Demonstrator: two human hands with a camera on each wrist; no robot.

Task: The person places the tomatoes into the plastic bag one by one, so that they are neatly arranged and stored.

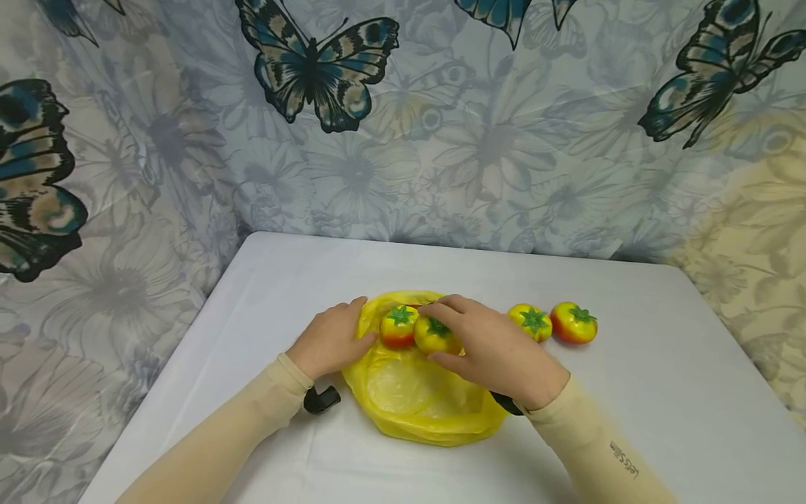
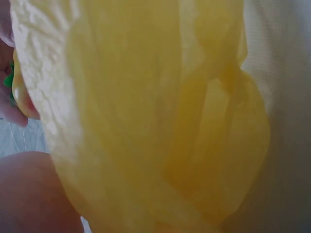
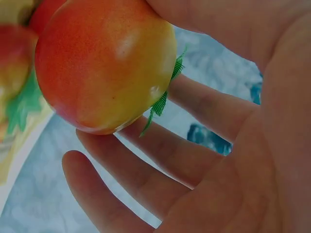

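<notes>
Yellow bag (image 1: 434, 428) is pinched in left grip (image 1: 334, 339) — right grip (image 1: 494, 344) curls round 1 part-hidden fruit (image 1: 434, 340).

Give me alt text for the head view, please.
The right hand holds a fruit at an open yellow bag gripped by the left hand. At least one more fruit shows inside; two others lie at right on the white table.

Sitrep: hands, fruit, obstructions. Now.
Left hand on rim of yellow bag. Right hand holds fruit at bag opening. Two fruits on table, right of bag. No obstruction visible.
</notes>
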